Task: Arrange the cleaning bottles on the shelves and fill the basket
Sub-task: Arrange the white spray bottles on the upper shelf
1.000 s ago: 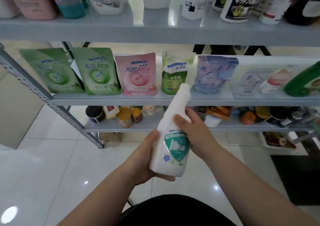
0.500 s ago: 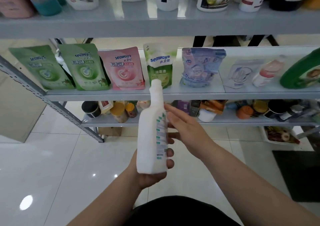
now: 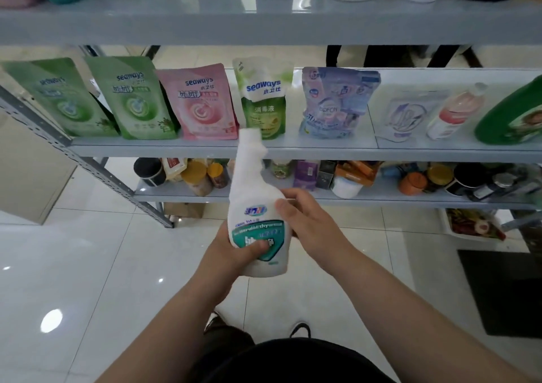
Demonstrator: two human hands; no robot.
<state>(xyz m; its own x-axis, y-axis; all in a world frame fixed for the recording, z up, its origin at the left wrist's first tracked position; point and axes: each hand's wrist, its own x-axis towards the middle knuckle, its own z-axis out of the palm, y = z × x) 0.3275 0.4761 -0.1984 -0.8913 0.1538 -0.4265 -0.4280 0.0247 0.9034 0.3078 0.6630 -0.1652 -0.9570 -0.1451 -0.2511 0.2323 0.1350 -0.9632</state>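
Both hands hold the white bottle [image 3: 254,195] in the middle of the view. The left hand [image 3: 227,253] wraps round its bottom from 8 o'clock, and the right hand [image 3: 313,224] grips its side from 3 o'clock. The neck points to 12 o'clock. Farther off, the middle shelf [image 3: 322,150] has a pink pouch [image 3: 202,104] at 11 o'clock.

Both hands hold a white cleaning bottle [image 3: 258,221] upright, label facing the camera. The left hand [image 3: 231,253] grips its lower body with the thumb across the green label; the right hand [image 3: 308,224] wraps the side just above. Beyond the grip, pouches [image 3: 202,101] line the middle shelf [image 3: 322,152].
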